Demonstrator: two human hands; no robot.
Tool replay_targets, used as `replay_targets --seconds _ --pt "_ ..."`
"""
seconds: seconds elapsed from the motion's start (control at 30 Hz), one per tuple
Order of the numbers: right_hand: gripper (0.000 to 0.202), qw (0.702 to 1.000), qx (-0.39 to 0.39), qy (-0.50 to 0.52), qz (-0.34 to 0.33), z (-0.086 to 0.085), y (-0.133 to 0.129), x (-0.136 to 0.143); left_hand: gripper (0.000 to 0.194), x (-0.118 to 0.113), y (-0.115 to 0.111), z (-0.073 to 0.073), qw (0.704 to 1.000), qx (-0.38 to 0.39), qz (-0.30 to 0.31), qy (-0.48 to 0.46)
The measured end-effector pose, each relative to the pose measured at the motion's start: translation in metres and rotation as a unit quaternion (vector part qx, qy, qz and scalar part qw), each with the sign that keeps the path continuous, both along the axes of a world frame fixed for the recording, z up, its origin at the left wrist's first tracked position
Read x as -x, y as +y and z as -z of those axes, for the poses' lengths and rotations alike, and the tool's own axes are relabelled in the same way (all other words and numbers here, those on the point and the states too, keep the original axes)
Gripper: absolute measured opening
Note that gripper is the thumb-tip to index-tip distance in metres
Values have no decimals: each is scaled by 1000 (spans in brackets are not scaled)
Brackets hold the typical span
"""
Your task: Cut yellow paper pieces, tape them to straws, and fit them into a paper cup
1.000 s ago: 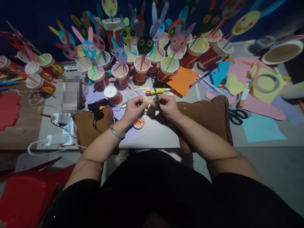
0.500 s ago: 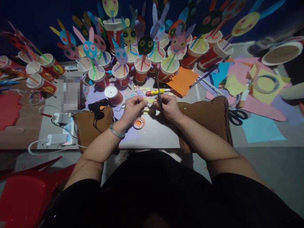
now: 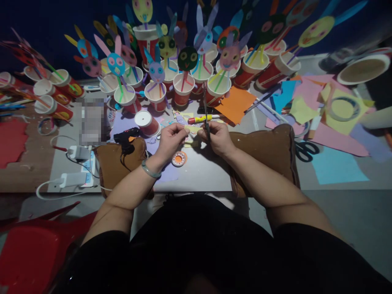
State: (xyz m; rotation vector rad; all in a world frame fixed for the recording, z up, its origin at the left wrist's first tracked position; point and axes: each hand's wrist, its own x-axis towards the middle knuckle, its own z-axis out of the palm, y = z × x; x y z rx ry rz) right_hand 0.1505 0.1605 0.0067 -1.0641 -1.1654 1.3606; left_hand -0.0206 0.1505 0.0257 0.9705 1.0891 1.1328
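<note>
My left hand (image 3: 170,141), a bracelet on its wrist, pinches the left end of a small piece of yellow paper (image 3: 193,130). Closed around a pair of dark scissors (image 3: 205,108) is my right hand (image 3: 219,138); the blades point away from me. Its fingertips also meet the paper's right end, though the exact contact is hard to make out. Just beyond the hands lies a yellow-and-red marker (image 3: 204,119) among paper scraps. A round disc with an orange centre (image 3: 179,159) rests on the table, below my left hand.
Paper cups (image 3: 183,87) with rabbit-faced figures on straws crowd the back. An upside-down cup (image 3: 147,123) and a black glue gun (image 3: 126,136) sit left. Brown cushions (image 3: 263,151) flank me. Right are coloured paper (image 3: 339,163), black-handled scissors (image 3: 306,150) and a tape roll (image 3: 345,108).
The scissors in my right hand have tilted slightly, their tips now a little farther right and away from me. Both hands stay almost in place.
</note>
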Motion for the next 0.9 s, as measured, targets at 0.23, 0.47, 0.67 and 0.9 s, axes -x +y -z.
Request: replay_targets --seconds 0.23,0.47,0.67,0.9 --pt "40 1000 -8 0 -22 -1 -1 0 36 -1 -1 -2 998 28 61 -10" --pt "46 998 -36 -31 -45 1 -1 2 18 0 0 -4 993 -45 44 97" --pt "46 996 -51 -43 -52 2 0 1 11 2 0 2 986 -74 65 134" --pt "41 996 -65 -31 -43 3 0 0 5 4 0 7 972 -132 50 187"
